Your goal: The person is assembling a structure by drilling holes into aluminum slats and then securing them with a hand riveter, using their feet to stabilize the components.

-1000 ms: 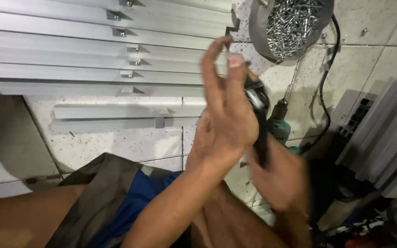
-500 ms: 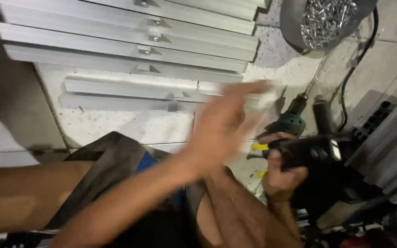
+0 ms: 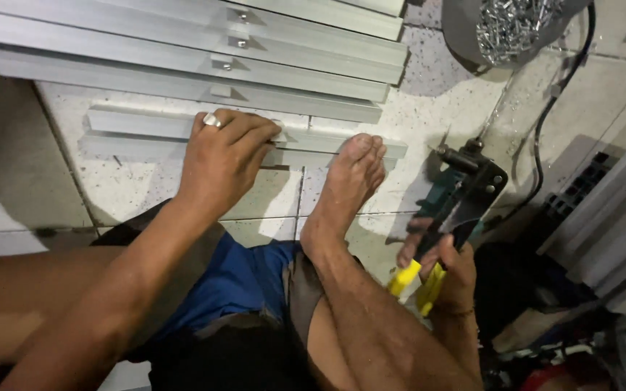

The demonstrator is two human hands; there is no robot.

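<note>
i see a speckled terrazzo tile floor (image 3: 146, 185), worker seated on it. left hand (image 3: 222, 156) at 11 o'clock, fingers curled down flat on a loose aluminium channel (image 3: 139, 124) lying on the floor; bare foot (image 3: 349, 185) toes touch the same channel's right part. stacked aluminium profiles (image 3: 182, 51) run across 12 o'clock, just beyond it. right hand (image 3: 443, 264) at 4 o'clock is closed round the yellow grips of a hand riveter (image 3: 458, 210), nose pointing up. grey bowl of rivets (image 3: 505, 29) at 1 o'clock, black cable (image 3: 545, 116) beside it.

Floor workshop: aluminium profiles (image 3: 204, 43), bowl of rivets (image 3: 516, 25)
</note>
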